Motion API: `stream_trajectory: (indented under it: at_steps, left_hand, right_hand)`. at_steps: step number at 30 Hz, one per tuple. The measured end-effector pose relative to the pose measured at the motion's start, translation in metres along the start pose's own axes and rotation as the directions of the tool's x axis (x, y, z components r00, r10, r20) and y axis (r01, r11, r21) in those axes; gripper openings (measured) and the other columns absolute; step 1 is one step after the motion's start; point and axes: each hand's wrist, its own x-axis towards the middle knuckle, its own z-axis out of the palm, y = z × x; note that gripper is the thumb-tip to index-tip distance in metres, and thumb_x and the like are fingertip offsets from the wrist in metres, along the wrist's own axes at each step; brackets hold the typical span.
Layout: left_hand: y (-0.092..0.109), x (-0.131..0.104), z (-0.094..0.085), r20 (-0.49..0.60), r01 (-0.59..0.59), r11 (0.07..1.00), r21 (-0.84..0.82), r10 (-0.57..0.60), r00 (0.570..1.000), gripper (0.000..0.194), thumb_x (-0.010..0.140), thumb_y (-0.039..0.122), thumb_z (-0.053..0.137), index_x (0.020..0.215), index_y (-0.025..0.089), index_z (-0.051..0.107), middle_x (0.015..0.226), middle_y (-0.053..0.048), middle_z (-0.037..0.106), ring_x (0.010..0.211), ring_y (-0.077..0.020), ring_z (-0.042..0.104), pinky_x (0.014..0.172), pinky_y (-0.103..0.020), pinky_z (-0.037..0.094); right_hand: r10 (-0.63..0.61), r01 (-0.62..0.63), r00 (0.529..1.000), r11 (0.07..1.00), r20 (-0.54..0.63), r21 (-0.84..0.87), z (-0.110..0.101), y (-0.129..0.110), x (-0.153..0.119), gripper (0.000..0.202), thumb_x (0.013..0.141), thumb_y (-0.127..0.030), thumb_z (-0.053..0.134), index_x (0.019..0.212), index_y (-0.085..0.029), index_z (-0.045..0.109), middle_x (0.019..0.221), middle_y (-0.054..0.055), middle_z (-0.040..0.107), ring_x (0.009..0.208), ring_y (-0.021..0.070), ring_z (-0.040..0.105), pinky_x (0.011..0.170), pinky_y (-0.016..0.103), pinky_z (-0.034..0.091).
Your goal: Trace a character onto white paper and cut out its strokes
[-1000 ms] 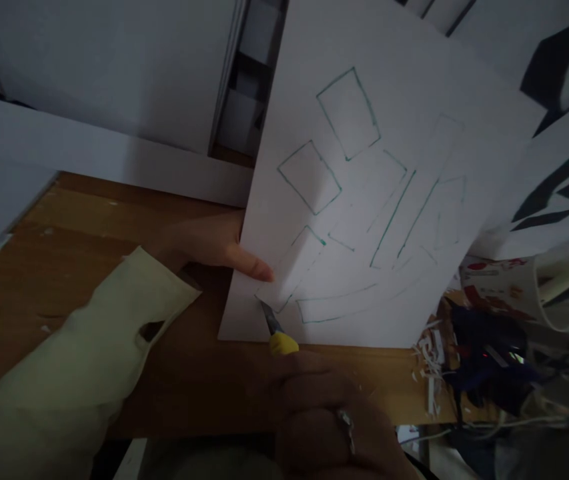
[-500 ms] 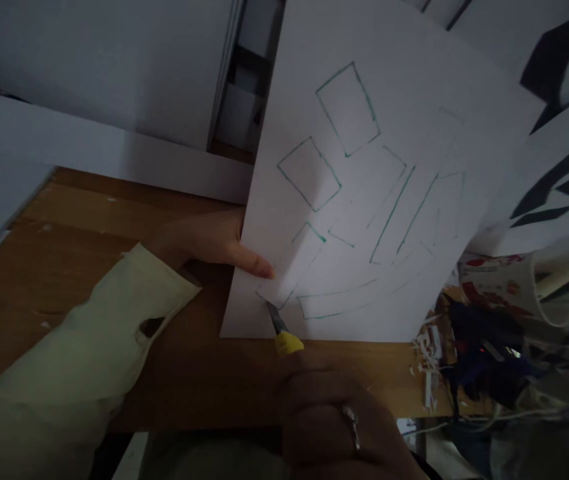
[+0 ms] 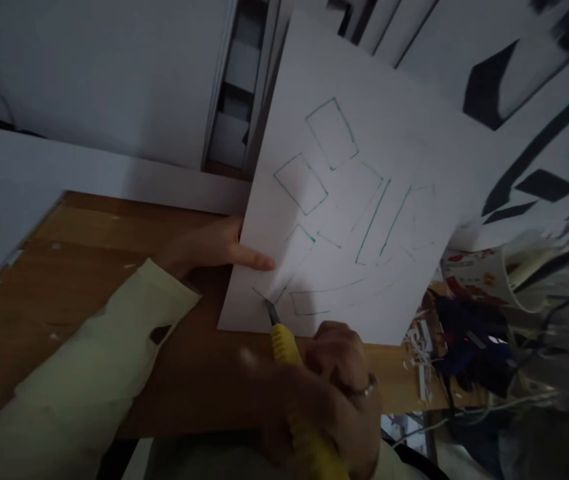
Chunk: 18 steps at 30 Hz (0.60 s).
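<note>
A white sheet of board (image 3: pixel 259 297), marked with green rectangles and strips, lies tilted on the wooden table. My left hand (image 3: pixel 229 248) grips its left edge, thumb on top and the other fingers hidden beneath. In my right hand (image 3: pixel 331 387) is a yellow utility knife (image 3: pixel 287 347), held by its ribbed handle. The knife's blade tip touches or nearly touches the board at a drawn line near its lower left corner, just below my left thumb. A ring shows on a right finger.
White panels (image 3: pixel 114 160) stand and lie at the back left. On the right, a printed paper cup (image 3: pixel 484 277) holds tools, beside dark cloth-like clutter, cords and white scraps (image 3: pixel 420 347) on the wooden table (image 3: pixel 189 373). Black shapes mark white sheets at upper right.
My right hand has shifted up and turned, so much more of the yellow knife handle shows. The blade tip stays near the same drawn line. My left hand keeps its hold; the view has shifted slightly.
</note>
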Motion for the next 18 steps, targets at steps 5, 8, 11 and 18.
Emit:
stream_trajectory:
  at_steps: [5, 8, 11, 18]
  left_hand:
    - [-0.001, -0.005, 0.014, -0.029, -0.042, 0.997, 0.065, 0.044, 0.999, 0.051, 0.054, 0.037, 0.089, 0.099, 0.018, 0.073, 0.100, -0.008, 0.076, 0.094, -0.0304, 0.068, 0.076, -0.035, 0.055]
    - [-0.003, -0.009, 0.021, 0.001, -0.090, 0.989, 0.115, 0.090, 0.996, 0.054, 0.054, 0.036, 0.090, 0.101, 0.018, 0.071, 0.100, -0.006, 0.075, 0.093, -0.0270, 0.067, 0.078, -0.033, 0.053]
    - [-0.005, -0.010, 0.023, -0.010, -0.081, 0.990, 0.120, 0.083, 0.997, 0.043, 0.058, 0.040, 0.087, 0.091, 0.017, 0.071, 0.093, -0.006, 0.074, 0.086, -0.0241, 0.066, 0.075, -0.033, 0.052]
    - [-0.004, -0.012, 0.024, -0.062, -0.073, 0.991, 0.110, 0.080, 0.995, 0.040, 0.058, 0.043, 0.086, 0.081, 0.016, 0.069, 0.084, -0.006, 0.072, 0.081, -0.0236, 0.064, 0.071, -0.034, 0.052]
  right_hand:
    - [-0.023, 0.016, 0.997, 0.996, -0.077, -0.087, 0.013, 0.017, 0.008, 0.002, 0.093, -0.021, 0.063, 0.093, -0.019, 0.063, 0.062, -0.004, 0.057, 0.062, 0.0138, 0.052, 0.074, 0.037, 0.041]
    - [-0.126, 0.108, 0.979, 0.987, -0.157, -0.119, 0.018, 0.021, 0.011, 0.008, 0.091, -0.018, 0.068, 0.084, -0.018, 0.063, 0.057, -0.005, 0.055, 0.058, 0.0114, 0.050, 0.075, 0.034, 0.045]
    - [-0.189, 0.158, 0.961, 0.974, -0.202, -0.164, 0.019, 0.018, 0.011, 0.006, 0.093, -0.016, 0.065, 0.087, -0.016, 0.066, 0.057, -0.004, 0.056, 0.057, 0.0116, 0.049, 0.075, 0.033, 0.050]
    - [-0.284, 0.216, 0.920, 0.943, -0.269, -0.255, 0.011, 0.007, 0.004, 0.010, 0.096, -0.016, 0.061, 0.091, -0.012, 0.068, 0.057, -0.002, 0.056, 0.058, 0.0133, 0.052, 0.077, 0.033, 0.054]
